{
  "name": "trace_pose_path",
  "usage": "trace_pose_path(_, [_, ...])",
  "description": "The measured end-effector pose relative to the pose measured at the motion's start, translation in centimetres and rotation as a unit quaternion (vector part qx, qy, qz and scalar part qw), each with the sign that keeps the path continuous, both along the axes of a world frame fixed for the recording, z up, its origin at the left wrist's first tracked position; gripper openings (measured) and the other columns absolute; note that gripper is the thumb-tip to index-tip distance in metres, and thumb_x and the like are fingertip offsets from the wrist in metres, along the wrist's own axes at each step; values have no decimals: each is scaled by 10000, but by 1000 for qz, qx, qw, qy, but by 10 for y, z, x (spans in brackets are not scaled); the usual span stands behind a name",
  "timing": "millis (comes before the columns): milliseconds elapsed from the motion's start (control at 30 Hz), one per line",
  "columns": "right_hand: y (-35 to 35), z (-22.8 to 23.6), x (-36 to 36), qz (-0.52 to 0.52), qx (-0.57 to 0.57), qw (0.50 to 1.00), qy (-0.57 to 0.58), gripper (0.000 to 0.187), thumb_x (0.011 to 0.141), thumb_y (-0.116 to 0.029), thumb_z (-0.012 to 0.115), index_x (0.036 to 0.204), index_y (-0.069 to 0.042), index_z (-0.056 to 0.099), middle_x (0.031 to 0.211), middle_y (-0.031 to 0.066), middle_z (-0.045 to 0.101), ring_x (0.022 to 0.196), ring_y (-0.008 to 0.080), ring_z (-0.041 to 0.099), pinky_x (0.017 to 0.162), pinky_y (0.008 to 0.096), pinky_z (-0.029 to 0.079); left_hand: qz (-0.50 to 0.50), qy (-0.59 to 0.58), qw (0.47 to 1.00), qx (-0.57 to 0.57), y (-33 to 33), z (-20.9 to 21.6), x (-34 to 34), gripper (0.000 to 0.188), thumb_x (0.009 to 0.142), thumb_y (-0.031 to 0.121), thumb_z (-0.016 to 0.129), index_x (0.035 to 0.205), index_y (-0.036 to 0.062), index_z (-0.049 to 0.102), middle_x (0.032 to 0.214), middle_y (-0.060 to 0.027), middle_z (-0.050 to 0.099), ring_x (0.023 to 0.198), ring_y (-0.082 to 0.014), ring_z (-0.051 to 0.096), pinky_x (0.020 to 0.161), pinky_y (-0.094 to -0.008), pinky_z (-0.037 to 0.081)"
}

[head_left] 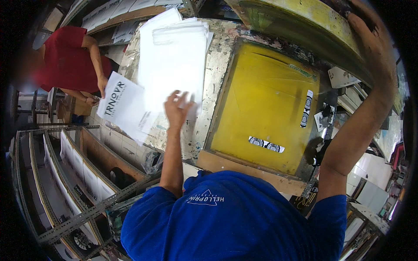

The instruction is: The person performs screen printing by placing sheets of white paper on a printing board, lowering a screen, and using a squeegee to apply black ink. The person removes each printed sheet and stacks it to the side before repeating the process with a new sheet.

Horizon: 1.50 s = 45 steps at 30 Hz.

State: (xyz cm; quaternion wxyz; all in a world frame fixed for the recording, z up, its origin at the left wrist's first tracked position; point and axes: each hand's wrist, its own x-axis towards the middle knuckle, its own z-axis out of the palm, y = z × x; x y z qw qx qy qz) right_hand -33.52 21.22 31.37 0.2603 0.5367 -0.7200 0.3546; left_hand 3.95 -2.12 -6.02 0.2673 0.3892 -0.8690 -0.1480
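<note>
My left hand (pixel 177 108) is over the near edge of a stack of blank white sheets (pixel 172 65), its fingers spread and slightly blurred. Whether the fingertips touch the top sheet I cannot tell. High on the right, my right hand (pixel 368 37) grips the edge of a raised screen-printing frame (pixel 305 26), the fingers partly hidden at its rim. Below the frame lies a yellow printing bed (pixel 261 104) with two patterned black-and-white strips on it. A printed white sheet (pixel 124 102) is in the hand of a person in a red shirt, left of the stack.
The person in red (pixel 69 58) stands beyond the paint-stained worktable (pixel 217 65). Metal racks (pixel 65 182) with printed white pieces on their shelves fill the lower left. A brown board (pixel 252 172) edges the bed's near side. More shelving stands at the right.
</note>
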Motion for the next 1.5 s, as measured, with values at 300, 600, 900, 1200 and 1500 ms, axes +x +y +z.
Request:
trace_pose_path(300, [-10,32,15,30,107,991,-75,422,840,-114,567,1202,42,718,919,129,759,689,157,637,674,291,534,-1,190,947,258,37,23,-48,117,830,104,816,941,71,805,1135,-74,676,919,-192,655,736,-323,523])
trace_pose_path(600, [-10,28,-10,27,113,993,16,410,873,-162,587,1199,53,713,873,146,754,680,166,628,652,295,517,-221,-157,961,62,92,1,-88,619,886,472,711,1427,193,600,1623,-130,370,1506,-445,268,1207,-626,203])
trace_pose_path(900, [-1,37,-4,90,104,990,-42,379,868,-198,599,1135,29,743,917,185,765,702,227,665,687,335,537,-424,-143,894,26,161,-10,-226,679,901,533,643,1495,230,518,1659,-80,303,1536,-390,214,1244,-594,153])
trace_pose_path(1200, [6,38,-8,102,97,989,-52,379,855,-217,605,1094,38,752,911,196,765,713,248,681,695,348,547,-483,-148,862,41,217,-11,-230,679,909,511,642,1503,214,500,1663,-91,277,1556,-366,151,1262,-574,92])
trace_pose_path(1500, [8,37,-3,122,124,982,-69,367,871,-195,584,1104,30,757,852,159,764,626,186,638,607,328,542,-490,-121,864,11,217,-12,-222,687,915,497,641,1513,197,484,1652,-107,304,1549,-364,184,1251,-596,84])
